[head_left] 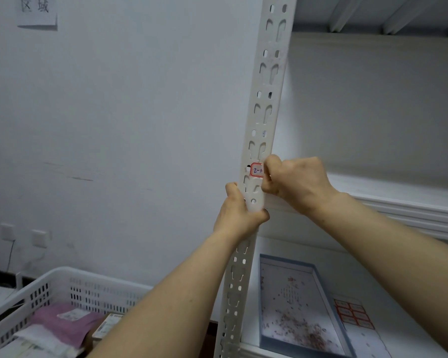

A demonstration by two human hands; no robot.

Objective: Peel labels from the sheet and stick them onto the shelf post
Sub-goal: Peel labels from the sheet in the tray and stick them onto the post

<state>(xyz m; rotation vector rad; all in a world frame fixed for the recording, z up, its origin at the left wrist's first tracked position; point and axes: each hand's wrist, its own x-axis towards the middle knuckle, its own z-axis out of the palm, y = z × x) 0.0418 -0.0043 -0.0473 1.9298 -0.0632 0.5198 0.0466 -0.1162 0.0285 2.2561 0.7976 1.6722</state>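
A white perforated shelf post (pixel 265 104) runs up the middle of the view, leaning slightly right. A red-bordered white label (pixel 257 171) with blue handwriting sits on the post's front face. My right hand (pixel 295 180) is at the label's right edge, fingers curled against the post and covering part of the label. My left hand (pixel 239 210) grips the post just below the label, thumb on the left side, fingers wrapped round the right. The label sheet (pixel 354 315), with several red-bordered labels, lies on the lower shelf at the bottom right.
A shallow blue-rimmed box lid (pixel 318 273) with small debris inside lies on the lower shelf beside the sheet. A white slotted crate (pixel 70 288) holding packages stands at the bottom left. A white wall (pixel 114 125) is behind the post; a shelf board (pixel 398 189) runs to the right.
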